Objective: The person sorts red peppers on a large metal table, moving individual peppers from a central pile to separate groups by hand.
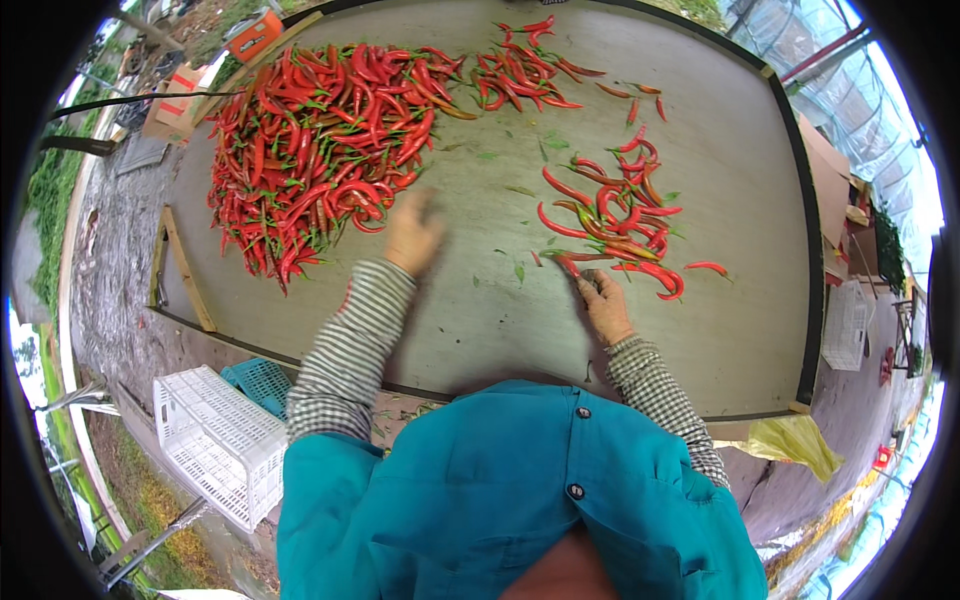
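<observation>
A large heap of red chili peppers (322,142) with green stems covers the left part of the table (487,322). Just off the heap's lower right edge is my left hand (414,234); motion blurs its fingers, so whether they hold anything cannot be told. My right hand (604,303) pinches a red chili pepper (568,265) between thumb and fingers, its green stem pointing left. Beyond that hand lies a looser group of chili peppers (622,202), mostly red with a few greenish-brown. A smaller cluster of red chili peppers (517,75) lies farther back.
Bits of green leaf (519,273) are scattered mid-table. A dark raised rim (806,225) borders the table, with a wooden strip (187,274) at the left corner. White (217,442) and teal plastic crates (259,382) stand at lower left. A yellow plastic bag (799,446) hangs at lower right.
</observation>
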Motion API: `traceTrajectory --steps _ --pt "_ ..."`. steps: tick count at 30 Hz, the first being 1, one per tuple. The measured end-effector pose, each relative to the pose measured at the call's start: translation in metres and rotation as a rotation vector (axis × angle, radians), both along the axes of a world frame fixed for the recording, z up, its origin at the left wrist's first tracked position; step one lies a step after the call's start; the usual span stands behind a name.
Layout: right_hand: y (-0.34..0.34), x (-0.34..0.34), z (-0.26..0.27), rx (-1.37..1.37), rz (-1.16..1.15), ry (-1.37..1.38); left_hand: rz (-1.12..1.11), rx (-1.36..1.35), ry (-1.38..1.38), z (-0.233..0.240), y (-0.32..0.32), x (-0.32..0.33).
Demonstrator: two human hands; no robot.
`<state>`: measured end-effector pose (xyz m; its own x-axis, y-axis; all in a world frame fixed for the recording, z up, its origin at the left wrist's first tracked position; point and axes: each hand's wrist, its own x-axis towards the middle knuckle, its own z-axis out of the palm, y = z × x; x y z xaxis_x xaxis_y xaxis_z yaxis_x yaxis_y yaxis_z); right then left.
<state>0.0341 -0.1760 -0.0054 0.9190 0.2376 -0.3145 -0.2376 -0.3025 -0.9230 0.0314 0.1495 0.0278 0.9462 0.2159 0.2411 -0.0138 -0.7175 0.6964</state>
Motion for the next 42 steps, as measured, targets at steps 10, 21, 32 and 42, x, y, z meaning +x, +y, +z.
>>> traceTrajectory --steps 10,21,32,42 --pt "-0.012 -0.023 0.028 0.354 -0.034 0.31 -0.683 0.004 0.005 -0.039 -0.173 -0.029" --pt "-0.015 0.014 -0.011 -0.411 0.075 -0.497 -0.328 -0.584 0.616 -0.048 -0.166 -0.064" --pt "-0.028 0.021 -0.01 -0.561 0.461 -0.37 -0.083 -0.626 0.387 -0.055 -0.165 -0.067" --pt "-0.03 -0.022 0.012 -0.16 0.482 0.217 -0.501 -0.205 0.297 -0.024 -0.189 -0.067"
